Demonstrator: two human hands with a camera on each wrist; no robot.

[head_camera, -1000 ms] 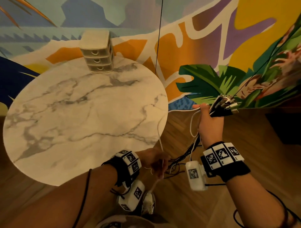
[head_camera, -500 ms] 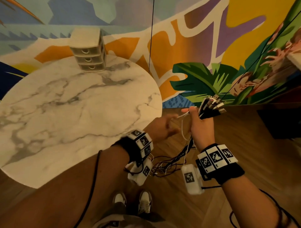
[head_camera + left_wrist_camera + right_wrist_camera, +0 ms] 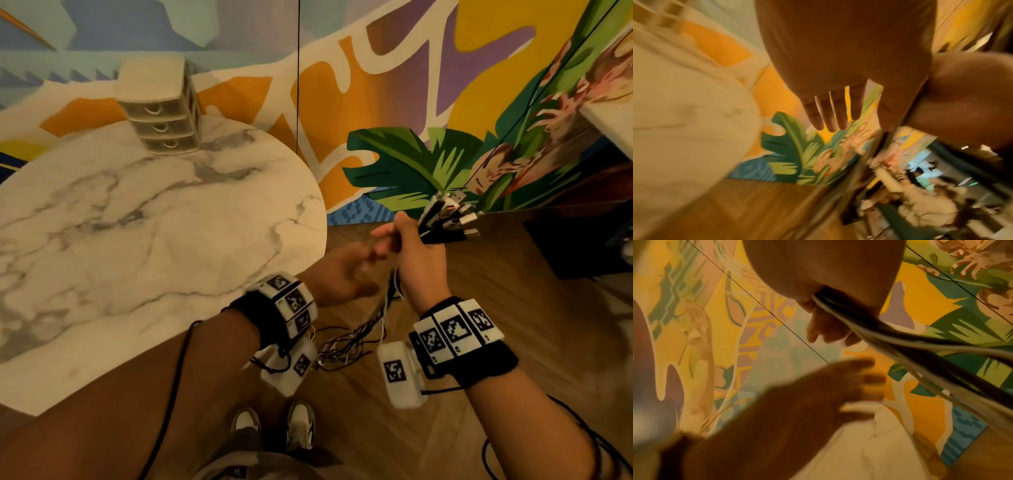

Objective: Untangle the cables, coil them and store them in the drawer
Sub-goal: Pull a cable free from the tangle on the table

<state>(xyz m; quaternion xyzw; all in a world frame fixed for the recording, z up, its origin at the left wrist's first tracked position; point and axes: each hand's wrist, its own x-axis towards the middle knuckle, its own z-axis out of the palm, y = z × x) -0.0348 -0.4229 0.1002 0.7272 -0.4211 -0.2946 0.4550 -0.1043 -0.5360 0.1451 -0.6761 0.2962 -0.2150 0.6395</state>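
Dangling black-and-white cables (image 3: pixel 356 337) | plugs (image 3: pixel 448 219) fanned above right hand (image 3: pixel 416 260)

Marble table (image 3: pixel 144 240); mural wall (image 3: pixel 394 78); wood floor (image 3: pixel 513 308)

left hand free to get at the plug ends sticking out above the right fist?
Probably yes. The left hand is open with fingers extended, right beside the right hand, whose grip holds the cable bundle. The plug ends fan out exposed above that fist, nothing covering them.
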